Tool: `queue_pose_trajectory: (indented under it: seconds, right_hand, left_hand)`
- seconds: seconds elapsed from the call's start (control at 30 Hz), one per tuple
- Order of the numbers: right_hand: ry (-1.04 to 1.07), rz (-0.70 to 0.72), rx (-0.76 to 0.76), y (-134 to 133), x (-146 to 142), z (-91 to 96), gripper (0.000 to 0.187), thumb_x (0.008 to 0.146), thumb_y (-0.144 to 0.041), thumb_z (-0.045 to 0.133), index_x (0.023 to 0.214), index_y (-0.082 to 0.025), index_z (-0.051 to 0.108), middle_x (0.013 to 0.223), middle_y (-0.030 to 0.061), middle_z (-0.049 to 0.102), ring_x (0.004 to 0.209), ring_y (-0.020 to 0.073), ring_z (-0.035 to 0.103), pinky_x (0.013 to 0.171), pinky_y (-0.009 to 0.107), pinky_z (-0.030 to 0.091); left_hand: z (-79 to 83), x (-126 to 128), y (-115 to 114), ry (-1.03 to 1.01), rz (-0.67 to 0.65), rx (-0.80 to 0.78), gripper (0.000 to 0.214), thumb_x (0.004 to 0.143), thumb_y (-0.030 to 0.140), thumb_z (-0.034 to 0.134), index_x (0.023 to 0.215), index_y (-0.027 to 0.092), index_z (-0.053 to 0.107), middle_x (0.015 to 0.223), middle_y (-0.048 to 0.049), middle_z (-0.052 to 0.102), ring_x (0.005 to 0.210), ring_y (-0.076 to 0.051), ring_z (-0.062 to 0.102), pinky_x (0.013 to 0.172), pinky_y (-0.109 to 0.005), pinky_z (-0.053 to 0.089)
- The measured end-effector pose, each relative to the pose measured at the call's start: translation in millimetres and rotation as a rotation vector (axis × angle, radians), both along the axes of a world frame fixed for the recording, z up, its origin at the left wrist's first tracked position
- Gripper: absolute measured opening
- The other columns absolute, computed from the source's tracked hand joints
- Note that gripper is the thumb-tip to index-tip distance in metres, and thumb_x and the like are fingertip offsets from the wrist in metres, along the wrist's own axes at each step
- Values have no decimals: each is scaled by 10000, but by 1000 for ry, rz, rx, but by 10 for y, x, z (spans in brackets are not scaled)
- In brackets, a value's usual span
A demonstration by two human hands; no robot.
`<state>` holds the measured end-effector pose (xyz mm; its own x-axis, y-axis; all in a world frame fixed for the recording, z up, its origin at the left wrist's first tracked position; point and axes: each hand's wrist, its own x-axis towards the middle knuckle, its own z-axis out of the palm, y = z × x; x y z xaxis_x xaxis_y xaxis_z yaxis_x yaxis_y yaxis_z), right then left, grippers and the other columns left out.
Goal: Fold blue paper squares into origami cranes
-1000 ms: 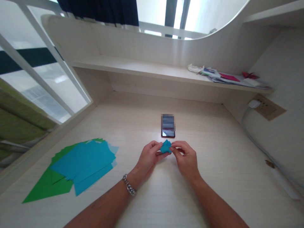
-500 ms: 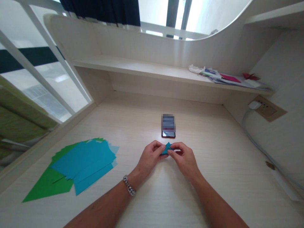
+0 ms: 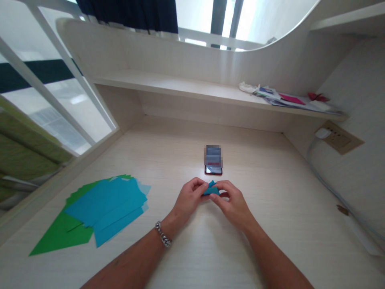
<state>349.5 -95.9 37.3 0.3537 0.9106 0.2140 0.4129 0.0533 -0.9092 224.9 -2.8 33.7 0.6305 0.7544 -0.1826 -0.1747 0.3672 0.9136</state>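
Note:
A small folded piece of blue paper (image 3: 213,191) is held between my two hands, low over the desk. My left hand (image 3: 192,196) pinches its left end between thumb and fingers. On the other end, the thumb and fingers of my right hand (image 3: 232,199) are closed round the paper, with the thumb at its near edge. A small peak of the paper points up at the back, and the fingertips hide part of the folds. Just beyond the hands lies a phone (image 3: 213,170), its upper screen blurred out.
Blue paper sheets (image 3: 114,204) lie fanned over green sheets (image 3: 57,237) on the desk (image 3: 168,160) to the left. Papers (image 3: 291,98) rest on the shelf (image 3: 180,86) at the back. A grey cable (image 3: 323,176) runs from the wall socket (image 3: 343,138) down the right side.
My right thumb has shifted slightly left and down along the paper's near edge. More of the paper's flat front now shows, and its peak looks lower. My left hand is nearly still.

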Motion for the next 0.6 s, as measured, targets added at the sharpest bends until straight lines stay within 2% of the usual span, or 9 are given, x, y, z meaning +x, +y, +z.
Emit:
queue_pose_trajectory:
  seconds: [0.1,0.2,0.3,0.43,0.5,0.6]
  right_hand:
    - [-54,6,-15,-1,0,-8,113,781,-223,643,882,-229,695,1033,57,601,921,189,592,725,290,525]
    - [-6,40,-39,6,21,-35,71,787,-220,634,795,-217,705,1051,56,589,929,182,595,739,283,527]
    - [64,75,-69,4,29,-32,74,772,-250,653,795,-209,711,1072,61,584,929,185,598,715,273,531]
    - [40,122,-89,-5,19,17,126,792,-297,635,803,-216,731,1003,57,629,898,191,603,719,284,515]
    - [92,90,-89,1,28,26,180,812,-341,612,810,-211,737,979,60,655,892,202,609,719,295,510]
    - [283,-30,-109,31,56,0,272,789,-418,628,863,-180,735,929,77,690,858,229,631,700,321,516]
  left_hand:
    - [4,2,-2,21,-13,38,202,724,294,706,734,129,590,718,-2,596,690,-115,578,682,-258,542]
    - [-4,-8,-1,52,-44,70,234,725,334,705,769,132,597,738,-16,614,692,-131,599,676,-287,556]
    - [-11,-33,10,125,-78,151,281,734,399,688,827,145,610,742,-26,625,652,-142,606,554,-255,551]
    - [20,-74,30,188,-137,280,312,750,431,662,874,145,640,714,-36,632,565,-132,587,408,-189,482]
    - [55,-91,35,172,-141,305,363,752,420,664,995,151,639,779,-62,664,605,-155,623,421,-205,501]
    - [101,-107,26,127,-114,352,544,695,344,737,1194,202,574,1032,-103,676,766,-199,674,592,-289,578]
